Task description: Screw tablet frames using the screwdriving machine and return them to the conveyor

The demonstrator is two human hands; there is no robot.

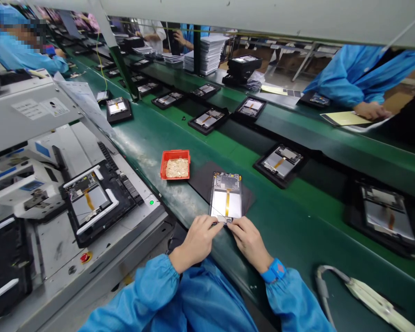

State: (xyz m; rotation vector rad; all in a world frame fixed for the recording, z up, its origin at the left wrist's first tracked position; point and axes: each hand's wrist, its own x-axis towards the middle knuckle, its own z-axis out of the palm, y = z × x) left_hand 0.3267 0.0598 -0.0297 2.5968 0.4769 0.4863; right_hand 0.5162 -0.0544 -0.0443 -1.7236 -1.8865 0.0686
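Observation:
An opened tablet (218,197) lies in front of me with its inner side up, showing a circuit board, a silvery battery and an orange ribbon cable (227,201). Beneath it is a dark mat (204,177) on the green bench. My left hand (198,239) is closed at the tablet's lower left edge, thumb and finger pinching there. At the lower right edge, my right hand (251,240) is closed with its fingertips on the same end. Whatever small part sits between the fingertips is hidden. A blue band (274,271) circles my right wrist.
A red bin (175,152) of small pale pieces stands beyond the mat. Several opened tablets line the green conveyor (235,144). On the left, a machine fixture holds another tablet (90,203). A pale corded tool (376,299) lies at lower right. Co-workers in blue sleeves (349,78) sit across.

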